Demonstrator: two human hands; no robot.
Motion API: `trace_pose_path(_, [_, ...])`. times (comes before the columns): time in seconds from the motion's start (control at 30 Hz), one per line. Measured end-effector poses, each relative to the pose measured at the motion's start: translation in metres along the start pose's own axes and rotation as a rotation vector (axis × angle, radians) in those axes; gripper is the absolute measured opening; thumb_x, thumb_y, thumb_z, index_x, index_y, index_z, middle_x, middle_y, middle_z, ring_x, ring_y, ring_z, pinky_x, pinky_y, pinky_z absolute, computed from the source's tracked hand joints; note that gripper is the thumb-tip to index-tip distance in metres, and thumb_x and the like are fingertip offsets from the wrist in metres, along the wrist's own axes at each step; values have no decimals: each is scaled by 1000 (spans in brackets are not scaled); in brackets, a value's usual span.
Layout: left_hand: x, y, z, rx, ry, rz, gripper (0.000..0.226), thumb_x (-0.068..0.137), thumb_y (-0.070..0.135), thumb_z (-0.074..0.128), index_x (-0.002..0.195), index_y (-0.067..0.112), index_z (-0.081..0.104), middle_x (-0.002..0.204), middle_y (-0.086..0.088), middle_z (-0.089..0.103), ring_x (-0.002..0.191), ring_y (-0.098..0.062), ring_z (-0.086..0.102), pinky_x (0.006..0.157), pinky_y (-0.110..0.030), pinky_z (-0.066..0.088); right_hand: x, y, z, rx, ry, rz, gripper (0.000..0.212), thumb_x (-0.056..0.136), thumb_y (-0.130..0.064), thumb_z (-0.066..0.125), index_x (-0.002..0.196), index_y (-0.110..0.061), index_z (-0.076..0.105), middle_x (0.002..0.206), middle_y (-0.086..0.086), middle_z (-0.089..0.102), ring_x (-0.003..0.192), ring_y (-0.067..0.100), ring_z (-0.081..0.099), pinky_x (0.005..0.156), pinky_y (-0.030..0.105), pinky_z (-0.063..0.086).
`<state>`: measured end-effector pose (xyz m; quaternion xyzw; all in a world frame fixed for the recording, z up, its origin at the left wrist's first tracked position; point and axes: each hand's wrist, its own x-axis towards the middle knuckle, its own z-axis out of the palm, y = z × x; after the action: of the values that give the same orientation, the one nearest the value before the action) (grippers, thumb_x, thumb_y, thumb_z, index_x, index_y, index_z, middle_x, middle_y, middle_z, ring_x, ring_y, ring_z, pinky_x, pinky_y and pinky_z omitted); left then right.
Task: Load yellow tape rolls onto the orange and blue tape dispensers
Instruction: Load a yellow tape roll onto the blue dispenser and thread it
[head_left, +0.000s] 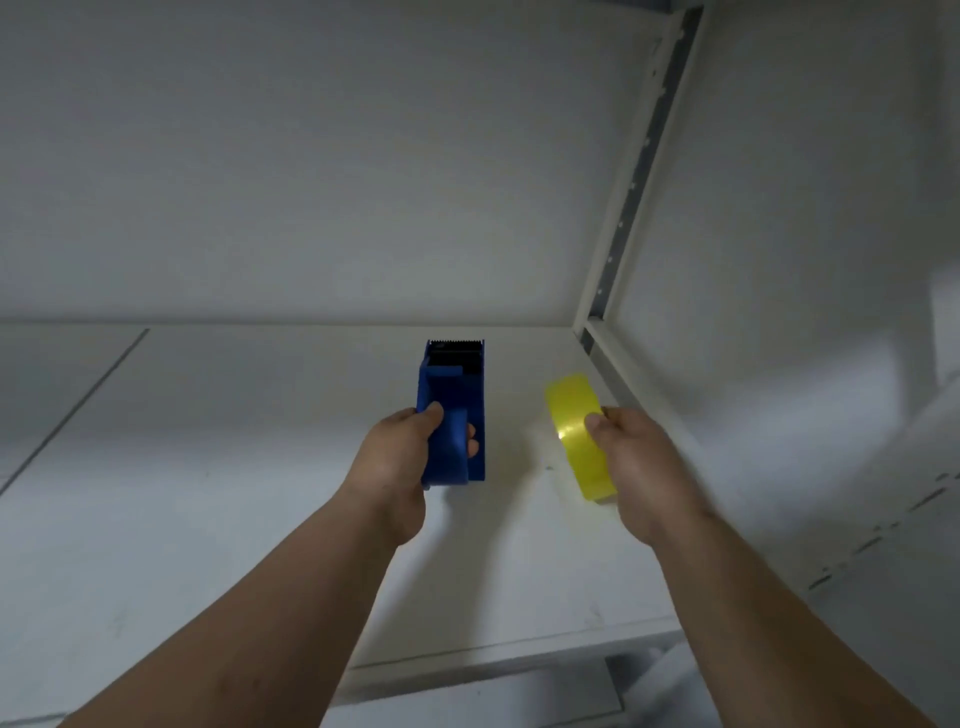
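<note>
A white shelf surface (218, 467) spans the lower half of the view, bounded at the rear by a white back panel (311, 171) and at the right by a perforated metal upright (631, 192). Two bare forearms extend from the bottom edge up toward the centre, roughly parallel and well apart. The left hand (392, 462) is held above the shelf with the wrist nearly straight and the back of the hand facing the camera; its fingers are curled round the handle of the blue tape dispenser (453, 410), with the thumb pressed on the near left side and two fingertips showing on the right side of the handle. The dispenser points away from the person, its serrated cutter edge at the far end near the back panel; whether its base touches the shelf cannot be told. The right hand (641, 462) is turned slightly inward, the thumb and fingers pinching the yellow tape roll (574, 431) at its rim. The roll is held on edge, tilted, just beside the dispenser to its right and not touching it.
</note>
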<state>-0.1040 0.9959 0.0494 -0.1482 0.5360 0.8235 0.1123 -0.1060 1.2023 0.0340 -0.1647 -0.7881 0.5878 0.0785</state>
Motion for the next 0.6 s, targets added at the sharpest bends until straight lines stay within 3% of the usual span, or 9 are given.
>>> trace_pose_path(0.07, [-10,-5,6,-53,19,1,23,103,17,47,116,3,60,85,-11,70,70,-22,65,66,-32,53,-12,-11,-13,414,-134,104,19,96,-20,50,106,-9,62,101,15,65,91,32,62,85,48,47])
trace_pose_path(0.17, [-24,-8,13,-146,46,5,18,102,16,49,109,5,62,85,-12,70,71,-23,64,69,-32,54,-33,-20,-22,696,-321,98,27,92,-17,49,111,-2,60,108,17,67,99,32,65,87,48,50])
trace_pose_path(0.33, [-42,-9,7,-234,147,52,12,101,14,52,101,6,61,77,-10,71,67,-22,65,69,-32,55,-60,-28,-21,834,-432,97,32,84,-18,49,109,0,59,107,18,67,99,31,63,88,46,49])
trace_pose_path(0.47, [-56,-10,-11,-211,221,94,9,99,12,54,98,7,61,72,-10,72,65,-22,66,69,-35,55,-74,-33,-18,921,-468,155,48,79,-23,51,121,-1,56,116,18,66,106,31,62,89,45,48])
trace_pose_path(0.6, [-69,-8,-30,-184,225,114,6,98,10,55,97,7,60,82,-13,69,69,-23,65,71,-36,55,-91,-41,-7,950,-472,198,33,90,-21,42,109,-4,63,98,13,71,93,27,64,84,41,47])
